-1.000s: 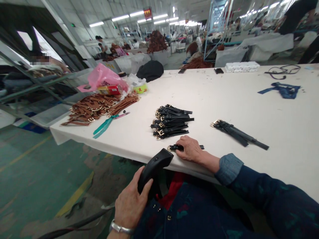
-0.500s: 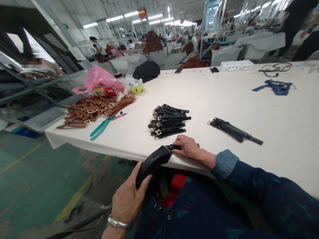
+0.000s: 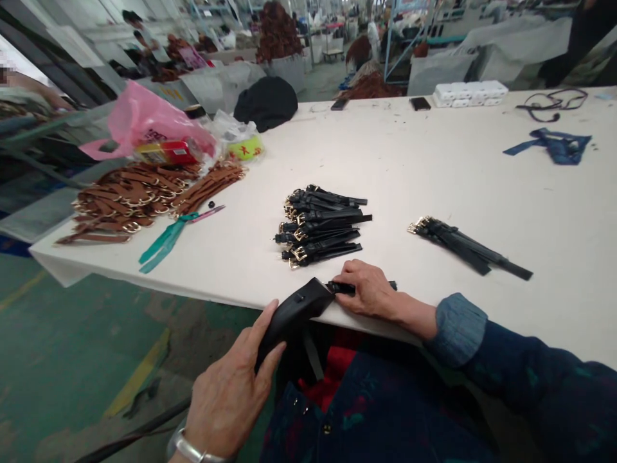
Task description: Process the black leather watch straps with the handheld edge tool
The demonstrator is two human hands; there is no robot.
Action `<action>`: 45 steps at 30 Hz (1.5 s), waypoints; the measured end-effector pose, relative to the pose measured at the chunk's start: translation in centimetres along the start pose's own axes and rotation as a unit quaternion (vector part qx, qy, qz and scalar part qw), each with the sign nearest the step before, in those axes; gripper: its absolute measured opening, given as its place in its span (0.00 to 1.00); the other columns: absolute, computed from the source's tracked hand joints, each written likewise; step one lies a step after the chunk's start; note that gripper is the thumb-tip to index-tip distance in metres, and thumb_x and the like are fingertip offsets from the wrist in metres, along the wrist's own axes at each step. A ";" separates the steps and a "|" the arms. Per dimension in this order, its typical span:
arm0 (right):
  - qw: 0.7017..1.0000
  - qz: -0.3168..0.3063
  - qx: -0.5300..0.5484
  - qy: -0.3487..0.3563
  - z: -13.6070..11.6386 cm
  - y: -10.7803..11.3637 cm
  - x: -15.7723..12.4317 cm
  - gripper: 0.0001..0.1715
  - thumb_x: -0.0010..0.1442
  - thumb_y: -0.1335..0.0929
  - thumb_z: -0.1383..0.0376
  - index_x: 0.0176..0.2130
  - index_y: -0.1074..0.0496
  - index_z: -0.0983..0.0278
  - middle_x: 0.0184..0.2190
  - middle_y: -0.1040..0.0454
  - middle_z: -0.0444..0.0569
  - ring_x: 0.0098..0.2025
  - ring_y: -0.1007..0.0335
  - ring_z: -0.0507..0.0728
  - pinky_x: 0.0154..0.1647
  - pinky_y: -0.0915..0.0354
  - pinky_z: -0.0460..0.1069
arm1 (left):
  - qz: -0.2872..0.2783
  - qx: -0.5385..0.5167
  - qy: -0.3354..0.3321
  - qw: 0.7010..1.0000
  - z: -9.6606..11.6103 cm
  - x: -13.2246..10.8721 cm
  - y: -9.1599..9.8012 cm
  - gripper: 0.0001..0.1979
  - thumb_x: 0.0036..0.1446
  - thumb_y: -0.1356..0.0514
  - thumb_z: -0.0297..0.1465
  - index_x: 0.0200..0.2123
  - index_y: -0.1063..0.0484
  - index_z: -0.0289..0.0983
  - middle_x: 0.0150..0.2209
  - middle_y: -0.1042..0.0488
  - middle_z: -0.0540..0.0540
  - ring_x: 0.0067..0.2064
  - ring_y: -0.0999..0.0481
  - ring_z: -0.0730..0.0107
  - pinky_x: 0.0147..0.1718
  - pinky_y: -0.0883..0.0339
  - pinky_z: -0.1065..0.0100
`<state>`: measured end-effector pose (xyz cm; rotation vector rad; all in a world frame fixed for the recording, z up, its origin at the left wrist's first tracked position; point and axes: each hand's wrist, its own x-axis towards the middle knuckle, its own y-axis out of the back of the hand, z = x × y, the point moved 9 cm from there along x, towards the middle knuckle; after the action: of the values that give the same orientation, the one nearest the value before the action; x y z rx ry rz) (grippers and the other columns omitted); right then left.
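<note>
My left hand [image 3: 236, 379] is wrapped round a black hand tool [image 3: 296, 312] with a curved body and a small switch; its exact kind is unclear. The tool's blunt end touches or nearly touches a black strap [image 3: 344, 288] at the table's near edge. My right hand [image 3: 369, 289] presses that strap to the tabletop, fingers closed over most of it. Just beyond lies a pile of black buckled straps [image 3: 325, 225] with gold buckles. To the right of my right hand lies a smaller bunch of black straps [image 3: 467, 244].
Brown buckled straps [image 3: 130, 193] are heaped on the table's left, beside scissors with teal cloth [image 3: 168, 241]. Behind them are a pink bag [image 3: 144, 119] and a black cap [image 3: 267, 103]. White packs [image 3: 470, 93] and blue cloth [image 3: 562, 146] lie on the white table [image 3: 434, 161].
My view has tipped downward, so the table appears higher and closer. Both hands keep their grips, and the tool's end stays beside the strap.
</note>
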<state>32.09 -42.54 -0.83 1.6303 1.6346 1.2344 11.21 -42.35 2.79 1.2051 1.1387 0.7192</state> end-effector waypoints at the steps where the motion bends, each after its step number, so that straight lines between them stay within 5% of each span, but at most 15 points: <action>1: 1.000 -0.005 -0.001 -0.001 0.0 0.0 0.0 0.08 0.55 0.35 0.63 0.33 0.26 0.62 0.32 0.32 0.48 0.38 0.37 0.55 0.36 0.43 0.48 | -0.002 0.006 -0.003 1.000 0.0 0.1 0.0 0.28 0.62 0.58 0.44 0.65 0.61 0.55 0.44 0.24 0.48 0.37 0.21 0.55 0.34 0.31 0.60; 18: 1.000 -0.001 0.025 -0.013 0.5 1.1 -1.3 0.13 0.49 0.34 0.66 0.38 0.29 0.64 0.34 0.31 0.49 0.38 0.38 0.57 0.39 0.40 0.50 | -0.006 0.003 -0.022 1.000 -1.0 0.7 1.0 0.27 0.63 0.57 0.44 0.65 0.56 0.52 0.49 0.25 0.49 0.39 0.21 0.58 0.32 0.30 0.63; 28: 0.998 0.002 0.064 -0.030 1.0 0.8 -1.1 0.13 0.49 0.34 0.66 0.37 0.26 0.63 0.34 0.30 0.49 0.38 0.36 0.56 0.40 0.39 0.50 | 0.043 0.044 -0.035 0.997 1.7 2.1 2.5 0.27 0.62 0.54 0.42 0.64 0.54 0.50 0.46 0.24 0.49 0.33 0.21 0.59 0.28 0.31 0.64; 35: 0.997 -0.008 0.059 -0.042 1.2 0.7 -1.1 0.12 0.50 0.33 0.65 0.37 0.26 0.63 0.35 0.30 0.49 0.38 0.36 0.57 0.40 0.40 0.50 | -0.007 0.044 -0.022 0.999 -0.7 1.6 1.7 0.27 0.62 0.55 0.43 0.64 0.52 0.52 0.46 0.24 0.48 0.36 0.20 0.61 0.29 0.30 0.67; 45: 0.997 -0.012 0.065 -0.050 1.5 0.5 -1.2 0.12 0.51 0.33 0.65 0.38 0.27 0.63 0.35 0.30 0.49 0.39 0.36 0.57 0.40 0.40 0.50 | 0.002 0.050 0.000 0.999 2.2 2.1 2.8 0.27 0.62 0.55 0.42 0.64 0.50 0.48 0.36 0.22 0.47 0.35 0.20 0.58 0.30 0.32 0.65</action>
<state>33.79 -43.45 -1.35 1.7150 1.6981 1.0374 14.37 -40.44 4.81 1.2913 1.1835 0.6723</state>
